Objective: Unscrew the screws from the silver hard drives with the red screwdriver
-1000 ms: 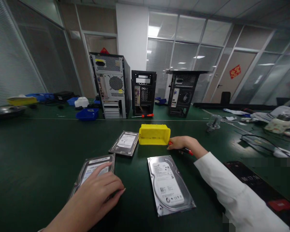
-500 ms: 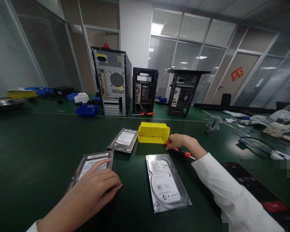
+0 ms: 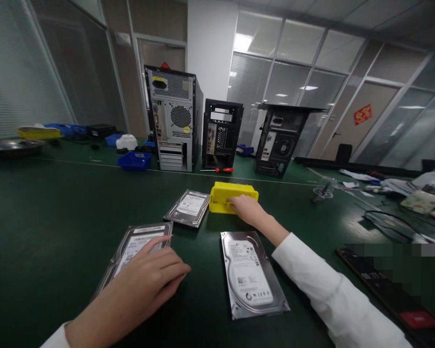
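Observation:
My left hand (image 3: pixel 143 280) is open, its index finger stretched over a hard drive (image 3: pixel 134 244) at the front left and covering part of its label. My right hand (image 3: pixel 248 208) is at the yellow bin (image 3: pixel 221 198), fingertips pressed together inside its opening; what they pinch, if anything, is hidden. A second hard drive (image 3: pixel 188 208) lies just left of the bin. Another hard drive (image 3: pixel 252 275), label up, lies below my right forearm. The red-handled screwdriver from the earlier frame does not show now; my arm covers where it was.
Three computer cases (image 3: pixel 174 121) stand across the back of the green table (image 3: pixel 58 208). A red screwdriver (image 3: pixel 223 170) lies before the middle one. A blue bin (image 3: pixel 134 162) sits at the back left. Cables (image 3: pixel 387 220) and a phone with a timer (image 3: pixel 380 285) are on the right.
My right hand has left the red-handled screwdriver beside the yellow bin and moved left into the bin's opening. My left hand stays over the hard drive. The view has shifted slightly.

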`<act>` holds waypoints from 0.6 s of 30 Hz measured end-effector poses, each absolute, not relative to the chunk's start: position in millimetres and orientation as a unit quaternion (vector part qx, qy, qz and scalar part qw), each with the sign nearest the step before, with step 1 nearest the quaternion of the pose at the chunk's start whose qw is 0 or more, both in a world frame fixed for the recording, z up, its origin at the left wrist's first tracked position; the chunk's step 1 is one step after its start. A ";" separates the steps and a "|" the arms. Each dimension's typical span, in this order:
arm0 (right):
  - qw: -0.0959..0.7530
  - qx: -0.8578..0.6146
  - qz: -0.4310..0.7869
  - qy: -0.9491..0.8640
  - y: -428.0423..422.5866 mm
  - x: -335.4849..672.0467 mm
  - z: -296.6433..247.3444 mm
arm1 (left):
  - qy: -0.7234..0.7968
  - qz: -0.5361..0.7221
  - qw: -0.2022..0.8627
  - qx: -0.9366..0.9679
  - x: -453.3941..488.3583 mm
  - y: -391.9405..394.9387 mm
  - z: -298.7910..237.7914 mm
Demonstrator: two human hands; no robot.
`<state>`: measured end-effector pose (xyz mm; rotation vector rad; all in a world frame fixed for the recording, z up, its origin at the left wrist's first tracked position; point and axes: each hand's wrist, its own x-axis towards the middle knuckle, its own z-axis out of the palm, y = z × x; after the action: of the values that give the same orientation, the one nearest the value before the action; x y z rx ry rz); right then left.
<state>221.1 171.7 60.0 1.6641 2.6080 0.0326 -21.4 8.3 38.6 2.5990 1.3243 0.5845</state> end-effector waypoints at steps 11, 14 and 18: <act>0.033 0.538 0.076 0.839 190.6 219.0 40.2 | 0.437 0.204 -0.012 0.876 -21.8 8.3 42.1; 0.040 0.535 0.084 0.840 189.7 221.1 42.3 | 0.436 0.188 -0.014 0.880 -20.3 6.1 43.0; 0.056 0.535 0.087 0.839 189.5 223.6 42.1 | 0.444 0.164 0.020 0.881 -18.8 2.6 48.5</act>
<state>223.6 189.5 42.1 1.6232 2.5449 0.2644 -18.8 2.6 48.5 2.7322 1.3766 0.5101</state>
